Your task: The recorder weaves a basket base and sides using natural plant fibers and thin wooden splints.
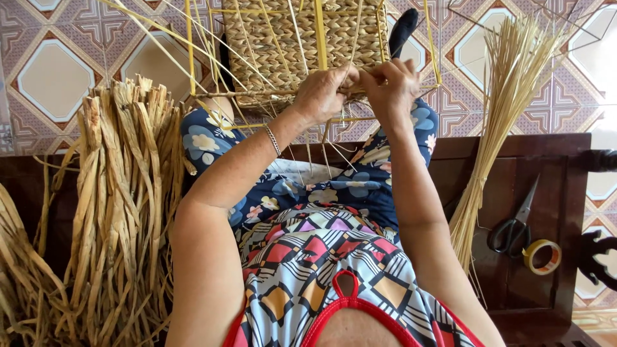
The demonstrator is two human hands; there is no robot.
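No packages, labels or signs show clearly; the one roll-shaped item is a ring of yellowish tape point(542, 256) at about four o'clock on the dark wooden bench point(546, 160), just beside a pair of black-handled scissors point(514, 228) that lies touching or nearly touching it.

The container here is a half-woven basket point(289, 45) at twelve o'clock — tan braided fibre worked over a frame of thin yellow rods point(319, 35), loose pale strands sticking out around its lower edge. What lies inside cannot be told; only its outer woven wall faces the camera.

The left hand point(324, 93) is curled shut at the basket's lower edge, fingers pinched on a strand of fibre. The right hand point(392, 87) is just beside it, touching it, also closed with its fingertips gripping the weave at the same spot. A thin bracelet point(273, 139) sits on the left wrist.

At nine o'clock a thick bundle of flat dried leaves point(119, 212) leans upright against the bench, more of it spilling toward seven o'clock. At two o'clock a tied sheaf of fine pale straws point(501, 103) fans upward, its bound end resting on the bench. Patterned floor tiles point(58, 71) lie beyond the basket — the person's knees in flowered blue cloth prop it from below.
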